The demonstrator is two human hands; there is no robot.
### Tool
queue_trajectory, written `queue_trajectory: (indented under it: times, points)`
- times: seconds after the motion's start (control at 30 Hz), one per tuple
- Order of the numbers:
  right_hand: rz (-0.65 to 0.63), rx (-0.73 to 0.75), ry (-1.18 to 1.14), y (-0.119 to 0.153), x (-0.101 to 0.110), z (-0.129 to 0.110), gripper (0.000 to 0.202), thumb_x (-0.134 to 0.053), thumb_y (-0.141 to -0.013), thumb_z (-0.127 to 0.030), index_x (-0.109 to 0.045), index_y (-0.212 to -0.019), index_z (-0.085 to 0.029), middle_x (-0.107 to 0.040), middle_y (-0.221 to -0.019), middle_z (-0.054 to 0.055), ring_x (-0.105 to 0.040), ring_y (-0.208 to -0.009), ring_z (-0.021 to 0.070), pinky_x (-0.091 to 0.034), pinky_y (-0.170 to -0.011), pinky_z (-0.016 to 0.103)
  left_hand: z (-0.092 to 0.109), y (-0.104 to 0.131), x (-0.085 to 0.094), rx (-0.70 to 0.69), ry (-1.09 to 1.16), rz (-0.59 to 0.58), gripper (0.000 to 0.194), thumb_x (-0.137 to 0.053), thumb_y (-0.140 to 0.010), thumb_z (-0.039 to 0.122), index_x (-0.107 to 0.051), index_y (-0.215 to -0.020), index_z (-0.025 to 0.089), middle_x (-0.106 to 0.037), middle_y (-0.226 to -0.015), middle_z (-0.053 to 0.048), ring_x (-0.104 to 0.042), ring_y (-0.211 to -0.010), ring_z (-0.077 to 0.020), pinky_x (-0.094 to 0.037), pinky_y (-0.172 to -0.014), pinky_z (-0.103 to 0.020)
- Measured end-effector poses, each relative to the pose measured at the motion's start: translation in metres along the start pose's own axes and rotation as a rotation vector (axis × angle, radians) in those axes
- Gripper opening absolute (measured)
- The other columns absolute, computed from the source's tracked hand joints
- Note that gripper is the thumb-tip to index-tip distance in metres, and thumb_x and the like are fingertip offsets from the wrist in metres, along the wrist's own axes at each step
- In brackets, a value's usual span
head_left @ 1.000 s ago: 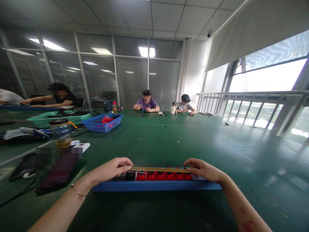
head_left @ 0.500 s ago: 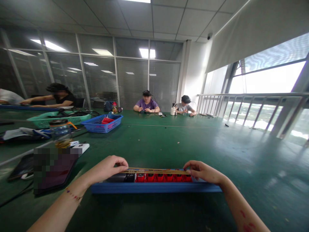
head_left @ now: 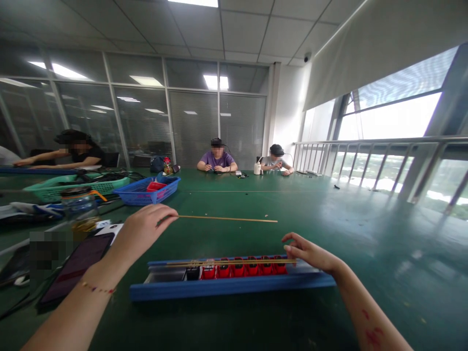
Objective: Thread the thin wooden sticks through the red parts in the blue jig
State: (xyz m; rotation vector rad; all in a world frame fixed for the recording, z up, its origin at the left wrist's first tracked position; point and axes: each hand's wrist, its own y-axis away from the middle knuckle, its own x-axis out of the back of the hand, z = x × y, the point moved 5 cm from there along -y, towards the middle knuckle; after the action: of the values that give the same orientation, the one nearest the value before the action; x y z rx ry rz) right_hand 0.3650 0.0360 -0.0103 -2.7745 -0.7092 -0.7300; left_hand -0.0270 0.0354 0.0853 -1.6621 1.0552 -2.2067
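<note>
- Left hand [head_left: 144,226]: raised above the counter [head_left: 329,234], forearm running in from the lower left, a bead bracelet [head_left: 95,288] at the wrist. Its fingers are pinched together on the left end of a thin wooden stick [head_left: 226,219].
- The stick runs level to the right from that pinch, its free end in the air above the counter, clear of the tray below.
- Right hand [head_left: 309,251]: low, forearm coming in from the lower right. Fingers loosely curled and part open, tips at the right end of the sticks [head_left: 234,263] lying on the tray; whether they grip anything cannot be told.
- Blue tray [head_left: 226,287]: long and narrow, lying across the counter just before the person, between the two hands. A row of red parts [head_left: 243,268] fills its middle and right; the left compartment shows a grey floor.
- The remaining sticks lie lengthwise over the red parts, well below the lifted one.
- Room: open green counter beyond the tray and to its right. To the left, near the left forearm, lies a dark phone [head_left: 75,268]; farther back stand a blue basket [head_left: 146,191] and a green basket [head_left: 69,187].
- Other persons sit at the far edge, well apart.
</note>
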Motion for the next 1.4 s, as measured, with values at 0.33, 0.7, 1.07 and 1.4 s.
queue_trajectory:
  times: [0.33, 0.7, 1.07, 1.4]
  points:
    - [-0.070, -0.066, 0.267, 0.001, 0.002, 0.004, 0.043, -0.044, -0.077, -0.054, -0.059, -0.074, -0.014, -0.053, -0.061, 0.000, -0.046, -0.057, 0.0115, -0.036, -0.053, 0.022, -0.013, -0.009, -0.100, 0.114, 0.168, -0.433, 0.022, -0.050, -0.069, 0.039, -0.064, -0.072, 0.023, -0.064, -0.073, 0.000, -0.056, -0.068, -0.0159, -0.035, -0.059, -0.022]
    - [-0.091, -0.048, 0.307, -0.001, -0.002, 0.002, 0.042, -0.042, -0.079, -0.050, -0.061, -0.074, -0.014, -0.054, -0.065, 0.001, -0.047, -0.061, 0.0125, -0.036, -0.056, 0.022, -0.029, 0.014, -0.144, 0.128, 0.246, -0.594, 0.017, -0.053, -0.068, 0.035, -0.064, -0.071, 0.022, -0.065, -0.075, -0.001, -0.059, -0.071, -0.0160, -0.038, -0.062, -0.022]
    - [0.249, 0.034, 0.209, -0.009, 0.010, -0.003, 0.036, -0.049, -0.075, -0.049, -0.054, -0.066, -0.015, -0.040, -0.056, -0.004, -0.035, -0.054, 0.0088, -0.029, -0.049, 0.020, -0.033, 0.017, -0.152, 0.117, 0.262, -0.636, 0.020, -0.051, -0.069, 0.034, -0.064, -0.075, 0.020, -0.066, -0.078, -0.001, -0.058, -0.073, -0.0143, -0.039, -0.064, -0.020]
    - [0.710, -0.054, -0.125, 0.000, 0.061, 0.043, 0.040, -0.044, -0.075, -0.054, -0.050, -0.065, -0.016, -0.029, -0.048, -0.007, -0.026, -0.043, 0.0071, -0.022, -0.043, 0.020, -0.035, 0.017, -0.156, 0.101, 0.271, -0.646, 0.018, -0.051, -0.070, 0.032, -0.063, -0.077, 0.021, -0.066, -0.080, 0.000, -0.059, -0.074, -0.0137, -0.040, -0.065, -0.020]
